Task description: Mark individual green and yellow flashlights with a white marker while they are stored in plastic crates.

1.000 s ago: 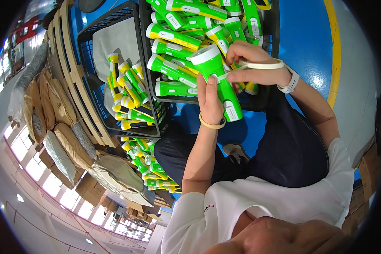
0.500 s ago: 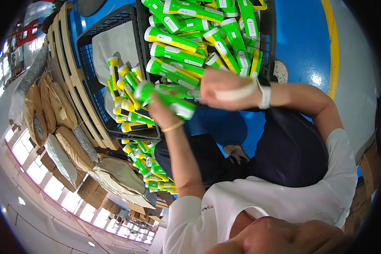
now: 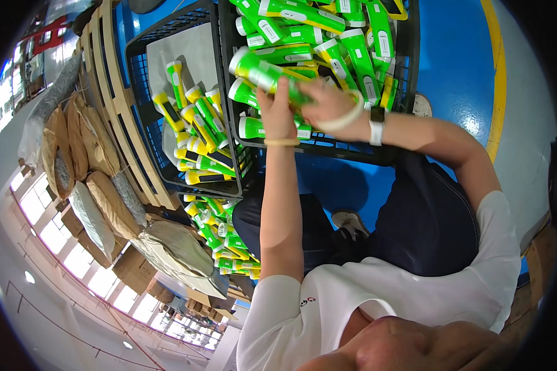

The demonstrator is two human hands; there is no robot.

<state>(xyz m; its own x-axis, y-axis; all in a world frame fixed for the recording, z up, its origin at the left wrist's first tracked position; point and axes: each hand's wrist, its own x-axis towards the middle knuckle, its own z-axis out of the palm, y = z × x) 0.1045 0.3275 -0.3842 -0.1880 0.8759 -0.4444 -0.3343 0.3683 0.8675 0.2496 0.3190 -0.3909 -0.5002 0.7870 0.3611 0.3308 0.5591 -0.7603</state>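
Observation:
My left hand (image 3: 278, 116) is closed round the middle of a green flashlight (image 3: 254, 68), its wide white-rimmed head pointing up and left. At the tail end, the fingers of my right hand (image 3: 331, 108) close on the same flashlight, somewhat blurred. A pale loop crosses the right palm. Both hands are over the near edge of a black crate (image 3: 408, 68) heaped with green and yellow flashlights (image 3: 359, 59). To its left stands a second black crate (image 3: 143, 86), where several yellow and green flashlights (image 3: 207, 123) lie on a grey sheet (image 3: 195, 52).
More flashlights (image 3: 220, 238) lie beside my left knee. A wooden pallet (image 3: 114, 105) runs along the left crate, with brown sacks (image 3: 105, 198) beyond it. Blue floor (image 3: 455, 62) with a yellow line (image 3: 498, 80) extends to the right.
My left hand has moved up and right with the flashlight, from beside the left crate to over the right one. My right hand, earlier apart from it, now meets its tail end.

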